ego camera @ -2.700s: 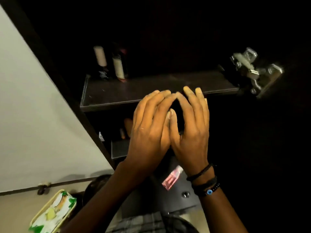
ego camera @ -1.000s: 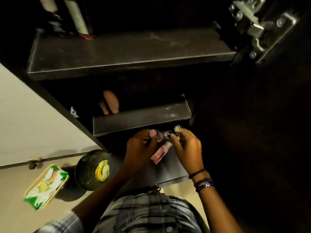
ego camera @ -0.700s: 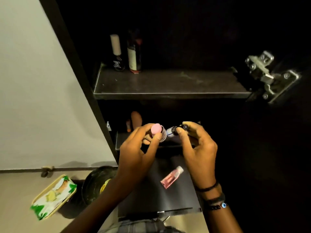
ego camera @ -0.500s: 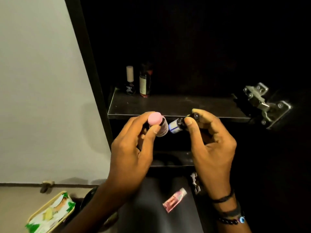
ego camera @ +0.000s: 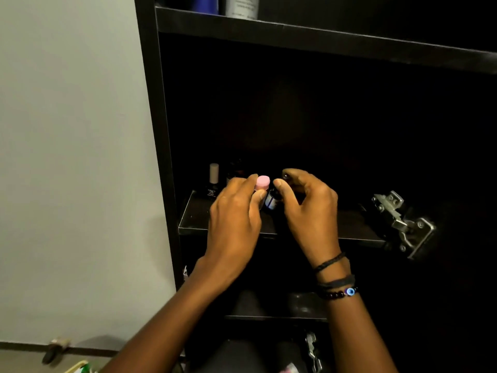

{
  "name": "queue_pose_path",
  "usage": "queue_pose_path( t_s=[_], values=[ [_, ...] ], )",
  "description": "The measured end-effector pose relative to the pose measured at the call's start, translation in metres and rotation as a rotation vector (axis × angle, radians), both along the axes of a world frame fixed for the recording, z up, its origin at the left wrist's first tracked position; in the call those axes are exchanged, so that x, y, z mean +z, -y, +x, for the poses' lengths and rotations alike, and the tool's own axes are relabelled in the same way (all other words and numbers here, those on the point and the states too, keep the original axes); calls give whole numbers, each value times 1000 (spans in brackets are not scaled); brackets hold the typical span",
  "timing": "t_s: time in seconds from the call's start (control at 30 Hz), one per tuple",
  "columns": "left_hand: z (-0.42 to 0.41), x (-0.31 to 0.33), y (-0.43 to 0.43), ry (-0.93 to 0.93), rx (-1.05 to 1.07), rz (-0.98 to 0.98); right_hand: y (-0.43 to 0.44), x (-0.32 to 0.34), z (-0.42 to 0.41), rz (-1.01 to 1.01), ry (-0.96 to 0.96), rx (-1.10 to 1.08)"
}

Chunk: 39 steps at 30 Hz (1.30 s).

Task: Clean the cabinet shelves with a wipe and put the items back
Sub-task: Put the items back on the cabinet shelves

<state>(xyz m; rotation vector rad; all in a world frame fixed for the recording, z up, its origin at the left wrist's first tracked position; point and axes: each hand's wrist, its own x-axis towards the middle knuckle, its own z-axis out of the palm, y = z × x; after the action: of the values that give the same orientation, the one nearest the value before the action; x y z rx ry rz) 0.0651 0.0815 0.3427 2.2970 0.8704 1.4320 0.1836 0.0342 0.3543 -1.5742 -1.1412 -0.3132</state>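
Now both hands work over the middle shelf [ego camera: 349,227]: left hand [ego camera: 234,224] pinches a pink-capped bottle [ego camera: 262,182], right hand [ego camera: 309,211] pinches a small dark bottle [ego camera: 270,200], likely setting them upright at three o'clock of the nail polish [ego camera: 213,181].

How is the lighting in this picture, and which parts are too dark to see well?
Head view: light falls from the front, so the wall, both hands and the pink-capped bottle show clearly; the cabinet interior behind the shelf is nearly black, hiding detail; the metal hinge catches glare; the bottle with the beige cap is dim but readable.
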Motion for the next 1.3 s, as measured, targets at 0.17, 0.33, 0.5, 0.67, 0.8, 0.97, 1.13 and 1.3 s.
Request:
queue_pose_path(
  t_s=[0.17, 0.33, 0.5, 0.67, 0.8, 0.97, 1.13, 1.3],
  values=[
    [9, -3, -1, -20, 46, 1, -8, -6, 5, -39, 29, -3],
    [11, -12, -5, 8, 47, 20, -6, -9, 5, -60, 4, 7],
    [9, -18, -5, 78, 16, 32, 7, -15, -6, 15, -53, -3],
    [0, -34, 12, 187, 20, 74, 44, -60, -29, 247, -68, -207],
    [0, -66, 39, 196, 60, 161, 56, -142, -35, 219, -450, -246],
    [5, -138, 78, -80, -169, -198, 76, -289, -24, -374, -918, -252],
    [-7, -212, 87, -310, -321, -539, 108, -388, -20, -765, -1329, -270],
    [-31, -232, 90, -404, -308, -751, 123, -502, 13, -1062, -1312, -347]
  ],
)
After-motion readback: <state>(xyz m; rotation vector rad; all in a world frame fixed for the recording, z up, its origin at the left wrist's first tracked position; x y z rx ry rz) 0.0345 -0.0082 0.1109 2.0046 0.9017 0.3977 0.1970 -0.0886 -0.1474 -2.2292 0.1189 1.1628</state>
